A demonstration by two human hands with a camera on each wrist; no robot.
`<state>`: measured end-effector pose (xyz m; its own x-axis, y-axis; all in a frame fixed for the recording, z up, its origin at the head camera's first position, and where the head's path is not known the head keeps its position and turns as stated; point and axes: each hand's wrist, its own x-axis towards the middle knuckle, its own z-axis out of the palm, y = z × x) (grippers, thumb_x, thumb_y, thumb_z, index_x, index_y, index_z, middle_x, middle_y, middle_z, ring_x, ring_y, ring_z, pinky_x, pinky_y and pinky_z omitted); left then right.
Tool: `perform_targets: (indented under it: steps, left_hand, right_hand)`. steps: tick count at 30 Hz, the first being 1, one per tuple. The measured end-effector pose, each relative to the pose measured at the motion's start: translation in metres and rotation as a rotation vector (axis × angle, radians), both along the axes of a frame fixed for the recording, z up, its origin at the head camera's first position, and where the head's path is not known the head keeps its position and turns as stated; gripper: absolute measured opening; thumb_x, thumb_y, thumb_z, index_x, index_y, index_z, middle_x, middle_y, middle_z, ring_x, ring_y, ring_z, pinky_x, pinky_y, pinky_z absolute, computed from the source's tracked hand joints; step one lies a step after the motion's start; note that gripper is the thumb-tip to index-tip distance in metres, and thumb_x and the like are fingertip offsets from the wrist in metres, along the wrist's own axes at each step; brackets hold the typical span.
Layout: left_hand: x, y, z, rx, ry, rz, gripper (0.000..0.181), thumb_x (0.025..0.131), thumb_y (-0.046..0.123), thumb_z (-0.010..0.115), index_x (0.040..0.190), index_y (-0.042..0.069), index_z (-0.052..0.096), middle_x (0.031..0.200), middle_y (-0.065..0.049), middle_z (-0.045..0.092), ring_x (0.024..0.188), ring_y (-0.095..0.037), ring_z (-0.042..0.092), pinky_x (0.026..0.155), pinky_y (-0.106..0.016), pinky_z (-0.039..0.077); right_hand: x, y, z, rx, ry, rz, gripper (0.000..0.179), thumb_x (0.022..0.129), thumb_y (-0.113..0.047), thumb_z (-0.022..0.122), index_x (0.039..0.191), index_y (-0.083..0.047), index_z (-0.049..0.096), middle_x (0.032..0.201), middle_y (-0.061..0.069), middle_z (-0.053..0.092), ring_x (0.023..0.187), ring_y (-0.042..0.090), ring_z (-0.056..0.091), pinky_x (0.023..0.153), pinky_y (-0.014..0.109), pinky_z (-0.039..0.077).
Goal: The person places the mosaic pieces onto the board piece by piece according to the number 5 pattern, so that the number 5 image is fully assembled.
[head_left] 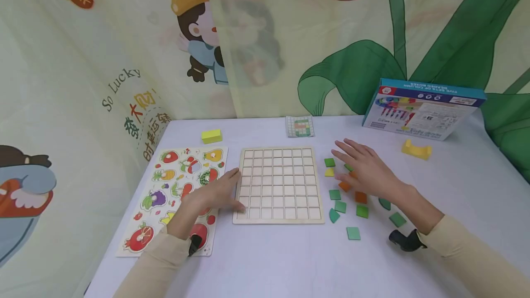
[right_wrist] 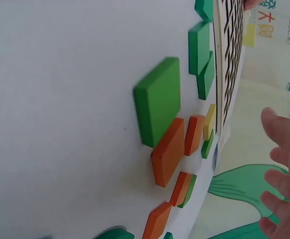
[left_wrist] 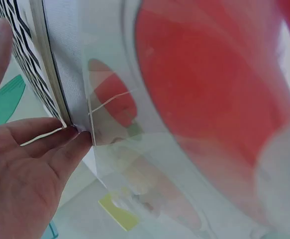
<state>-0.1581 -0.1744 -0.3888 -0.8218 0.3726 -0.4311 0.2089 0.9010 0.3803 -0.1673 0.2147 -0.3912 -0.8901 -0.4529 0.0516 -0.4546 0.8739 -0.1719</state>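
Progress: seemingly at the very start, judging by the lie of things; none of the visible loose tiles [head_left: 340, 207] set into the wooden grid board [head_left: 278, 185].
Left off the grid: every visible tile, scattered to the right of the board and in front of the box.
Board position: flat on the white table [head_left: 265, 261], between the fruit-picture sheet [head_left: 175, 186] and the tiles.
Left hand [head_left: 215, 192]: released, fingers extended at the board's left edge, apparently touching it, grasping nothing.
Right hand [head_left: 365, 169]: released, fingers spread above the tiles, gripping nothing.
Grid boards: one.
Bright green square tiles [head_left: 362, 211]: three.
Teal-green square tiles [head_left: 353, 233]: four.
Curved-edge green tiles [head_left: 384, 203]: two.
Orange tiles [head_left: 361, 197]: three in the head view, four in the right wrist view.
Yellow tile [head_left: 329, 172]: one.
Hidden tiles: possibly more beneath the right hand; cannot tell.
Pattern card [head_left: 300, 127]: one, behind the board.
Yellow rectangular block [head_left: 212, 136]: one, behind the fruit-picture sheet.
Yellow notched block [head_left: 416, 150]: one, just before the box.
Bead-set box [head_left: 422, 109]: one, at the far right.
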Motion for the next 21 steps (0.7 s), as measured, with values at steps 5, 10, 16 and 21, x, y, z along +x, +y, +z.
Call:
perform_targets:
  steps: [5,10,16,21]
  left_hand:
    - [0.001,0.000,0.001,0.000,-0.014,-0.001,0.106,0.075,0.033,0.083,0.154,0.003,0.021,0.164,-0.014,0.010,0.149,-0.032,0.018,0.116,-0.047,0.028]
    - [0.002,0.001,0.000,0.008,-0.023,0.005,0.105,0.073,0.027,0.085,0.153,0.002,0.022,0.164,-0.013,0.007,0.150,-0.032,0.015,0.116,-0.047,0.028]
    - [0.004,0.001,0.001,0.001,-0.031,0.012,0.106,0.072,0.025,0.086,0.154,0.005,0.022,0.165,-0.009,0.006,0.150,-0.029,0.015,0.116,-0.046,0.030]
    - [0.004,0.000,0.001,-0.005,-0.022,-0.010,0.106,0.071,0.024,0.086,0.154,0.005,0.023,0.165,-0.008,0.004,0.150,-0.029,0.015,0.115,-0.045,0.031]
  right_hand:
    - [-0.021,0.003,-0.003,-0.059,-0.100,-0.058,0.061,0.089,-0.031,0.069,0.143,-0.010,0.049,0.156,0.015,0.035,0.145,0.040,0.021,0.113,0.064,0.019]
    - [-0.039,0.007,-0.011,-0.097,-0.182,-0.059,0.053,0.090,-0.026,0.069,0.138,-0.008,0.055,0.151,0.018,0.040,0.143,0.041,0.025,0.111,0.066,0.023]
    - [-0.048,0.000,-0.017,-0.122,-0.269,-0.081,0.046,0.089,-0.022,0.069,0.132,-0.009,0.060,0.148,0.018,0.044,0.141,0.041,0.030,0.109,0.064,0.028]
    - [-0.049,-0.003,-0.019,-0.128,-0.288,-0.112,0.038,0.090,-0.019,0.069,0.126,-0.008,0.065,0.146,0.018,0.046,0.138,0.041,0.034,0.108,0.061,0.034]
